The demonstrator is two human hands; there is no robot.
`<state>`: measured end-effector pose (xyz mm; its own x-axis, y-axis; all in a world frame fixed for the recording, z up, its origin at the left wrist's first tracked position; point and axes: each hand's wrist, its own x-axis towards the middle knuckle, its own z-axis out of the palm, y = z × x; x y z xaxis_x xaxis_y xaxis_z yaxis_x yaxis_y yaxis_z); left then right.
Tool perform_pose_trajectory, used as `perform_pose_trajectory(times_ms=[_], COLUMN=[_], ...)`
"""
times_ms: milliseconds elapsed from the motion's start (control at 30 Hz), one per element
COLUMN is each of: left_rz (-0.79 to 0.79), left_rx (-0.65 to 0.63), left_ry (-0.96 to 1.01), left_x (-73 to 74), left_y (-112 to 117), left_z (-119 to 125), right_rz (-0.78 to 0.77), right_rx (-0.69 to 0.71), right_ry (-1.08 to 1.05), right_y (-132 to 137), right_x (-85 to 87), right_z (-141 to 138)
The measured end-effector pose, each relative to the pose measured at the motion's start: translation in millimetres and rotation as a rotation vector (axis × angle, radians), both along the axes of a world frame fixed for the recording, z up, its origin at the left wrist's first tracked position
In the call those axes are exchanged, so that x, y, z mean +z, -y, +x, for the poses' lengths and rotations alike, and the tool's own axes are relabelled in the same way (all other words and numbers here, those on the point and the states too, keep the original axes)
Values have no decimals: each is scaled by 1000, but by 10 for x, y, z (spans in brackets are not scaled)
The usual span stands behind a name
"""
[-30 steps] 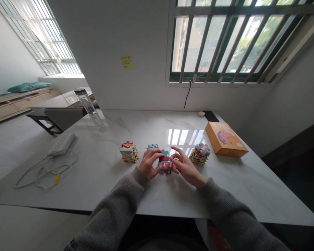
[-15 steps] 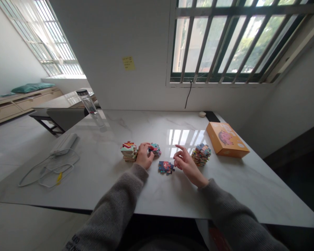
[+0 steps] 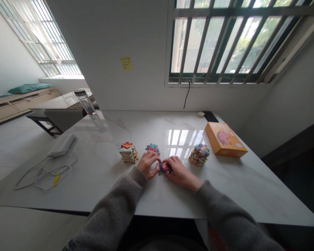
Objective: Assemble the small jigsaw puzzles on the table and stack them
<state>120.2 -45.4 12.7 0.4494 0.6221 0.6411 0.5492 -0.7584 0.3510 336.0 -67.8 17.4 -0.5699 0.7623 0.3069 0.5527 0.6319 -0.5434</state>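
Dark blue puzzle pieces with a red picture lie on the white table in front of me. My left hand curls its thumb and fingers around their left side. From the right, my right hand closes on the other edge, its fingertips partly hidden. Just behind my left hand stands a small stack of teal and pink puzzle pieces. To its left is a taller stack of puzzle pieces with red and mint on top. Another tall stack of blue and yellow pieces stands beyond my right hand.
An orange box lies at the right, with a black flat object and a small white item behind it. At the left are a white power strip-like block with cables and a glass bottle.
My left hand has moved from the small stack down to the dark blue pieces. My right hand has come left and closed on their right side.
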Motion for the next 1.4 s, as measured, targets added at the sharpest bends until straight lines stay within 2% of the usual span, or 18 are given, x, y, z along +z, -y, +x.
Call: perform_pose_trajectory(times_ms=[167, 467, 567, 667, 733, 800, 867, 933, 1167, 1400], left_rz=[-119, -233, -189, -92, -14, 49, 60, 39, 31, 74], left_rx=[-62, -95, -130, -123, -85, -39, -10, -11, -130, -116], left_ry=[-205, -267, -174, 10, 129, 193, 208, 200, 18, 65], left_x=[-32, -52, -33, -5, 12, 18, 4, -25, -105, -32], left_y=[39, 13, -9, -2, 27, 65, 96, 111, 109, 140], left_z=[-23, -83, -102, -81, -33, 29, 84, 118, 149, 130], right_rz=[8, 8, 15, -10, -110, -243, -345, -385, -352, -403], right_rx=[-37, -17, -41, -162, -175, -102, -44, -55, -207, -133], right_ry=[3, 0, -91, -301, -427, -523, -610, -667, -762, -814], right_y=[-14, 5, -1, -8, -7, 1, 7, -1, -111, -75], right_x=[-15, 20, 41, 75, 96, 110, 112, 98, -11, 48], right_z=[-25, -8, 20, 27, 8, -27, -62, -82, -22, -33])
